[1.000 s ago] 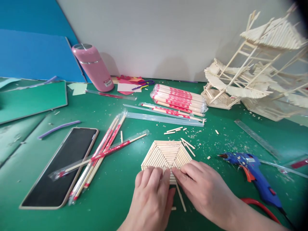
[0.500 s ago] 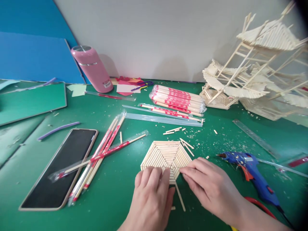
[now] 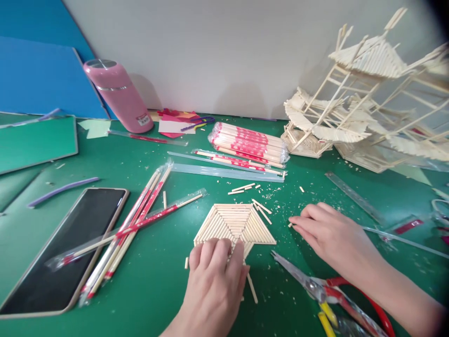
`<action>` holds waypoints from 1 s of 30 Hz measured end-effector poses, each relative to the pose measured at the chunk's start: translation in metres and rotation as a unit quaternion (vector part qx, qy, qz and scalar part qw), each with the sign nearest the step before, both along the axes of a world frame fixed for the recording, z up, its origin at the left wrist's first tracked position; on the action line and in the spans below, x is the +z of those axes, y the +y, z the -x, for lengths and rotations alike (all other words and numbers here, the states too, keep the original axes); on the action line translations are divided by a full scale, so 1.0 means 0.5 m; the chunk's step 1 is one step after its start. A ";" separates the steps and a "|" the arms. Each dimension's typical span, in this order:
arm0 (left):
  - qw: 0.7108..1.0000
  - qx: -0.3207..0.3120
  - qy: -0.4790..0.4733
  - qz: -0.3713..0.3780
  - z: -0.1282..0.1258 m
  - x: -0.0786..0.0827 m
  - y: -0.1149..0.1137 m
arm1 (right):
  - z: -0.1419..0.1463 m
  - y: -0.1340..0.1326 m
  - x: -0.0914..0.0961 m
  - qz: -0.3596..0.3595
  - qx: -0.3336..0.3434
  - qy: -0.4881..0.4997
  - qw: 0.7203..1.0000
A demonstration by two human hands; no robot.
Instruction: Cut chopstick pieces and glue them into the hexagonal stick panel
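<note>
A partly filled hexagonal panel of wooden sticks [image 3: 242,216] lies flat on the green table, its sticks set in nested rows around a centre. My left hand [image 3: 215,276] rests over the panel's lower left part, fingers curled down onto it and hiding that side. To the right of the panel, my right hand [image 3: 326,229] pinches a tiny piece of stick [image 3: 290,225] between thumb and forefinger. Below that hand are red-handled scissors [image 3: 319,288], blades pointing toward the panel. One loose stick [image 3: 252,288] extends below the panel, and short offcuts [image 3: 263,210] lie at its upper right edge.
Wrapped chopsticks [image 3: 129,229] lie across a phone [image 3: 66,248] at left. Behind are a chopstick bundle [image 3: 249,142], pale glue sticks [image 3: 228,172] and a pink bottle [image 3: 119,96]. A stick-built tower model [image 3: 365,61] stands at back right. Crumbs dot the table.
My right hand has left the panel's edge and moved right with a tiny stick piece. The blue glue gun no longer shows; the scissors are now in view. My left hand stays on the panel.
</note>
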State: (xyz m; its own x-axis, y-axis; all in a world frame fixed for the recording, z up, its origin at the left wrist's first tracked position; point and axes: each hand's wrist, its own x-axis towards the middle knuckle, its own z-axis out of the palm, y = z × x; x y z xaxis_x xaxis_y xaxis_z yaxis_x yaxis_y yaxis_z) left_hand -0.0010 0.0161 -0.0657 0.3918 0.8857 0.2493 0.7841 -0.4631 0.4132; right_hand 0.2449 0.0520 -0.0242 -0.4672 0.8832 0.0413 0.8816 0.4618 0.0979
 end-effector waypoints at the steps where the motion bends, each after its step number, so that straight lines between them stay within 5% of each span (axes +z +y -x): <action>1: 1.000 0.001 -0.013 -0.004 0.002 -0.001 0.000 | 0.003 0.002 -0.001 0.004 0.006 -0.022 1.000; 15: 0.996 -0.045 -0.071 0.031 0.013 -0.008 -0.008 | 0.049 0.035 0.007 -0.002 0.052 -0.089 0.995; 19: 0.995 -0.053 -0.074 0.034 0.014 -0.005 -0.007 | 0.091 0.029 0.015 0.058 0.071 0.034 0.995; 23: 0.995 -0.063 -0.064 0.039 0.017 -0.002 -0.008 | 0.147 0.015 0.010 0.146 0.011 0.175 0.974; 30: 0.996 -0.069 -0.044 0.033 0.020 0.002 -0.008 | 0.194 -0.003 -0.016 0.169 -0.066 0.236 0.955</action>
